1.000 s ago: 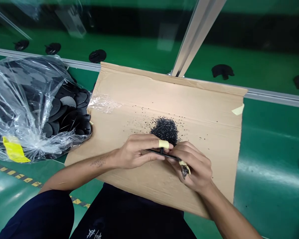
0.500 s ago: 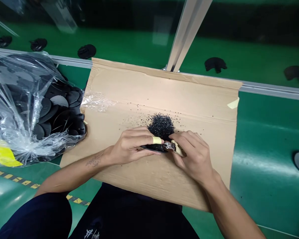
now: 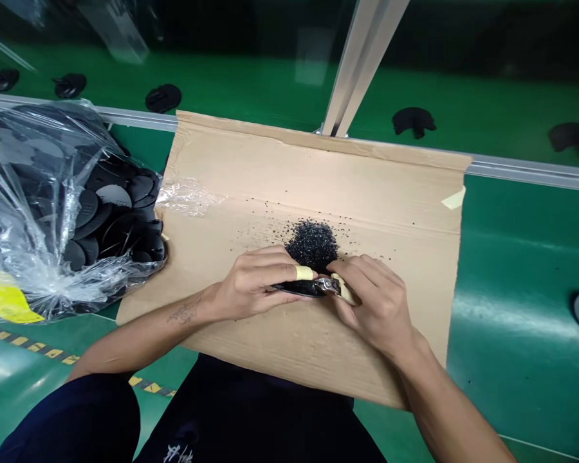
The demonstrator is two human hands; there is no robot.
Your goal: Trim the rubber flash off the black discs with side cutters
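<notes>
Between the thumb and fingers of my left hand (image 3: 263, 281) is a flat, round black plastic disc (image 3: 296, 289), held level above the cardboard. Pale yellow tape wraps one of that hand's fingers. My right hand (image 3: 374, 292) is closed around small metal nippers (image 3: 328, 283), whose handles look cream-coloured or tape-wrapped. The jaws of the nippers meet the right edge of the disc; whether they are biting into it I cannot tell. Just beyond both hands lies a pile of tiny black plastic bits (image 3: 312, 244), with loose crumbs scattered around it.
A large clear plastic bag (image 3: 33, 212) full of black discs (image 3: 113, 196) stands at the left. The cardboard sheet (image 3: 251, 344) carries a crumpled clear film (image 3: 188, 196) and a tape piece (image 3: 454, 199). Behind it rises a dark glassy panel with a metal post (image 3: 361, 71).
The view has shifted very slightly. Both hands, the disc and the nippers stay in nearly the same position.
</notes>
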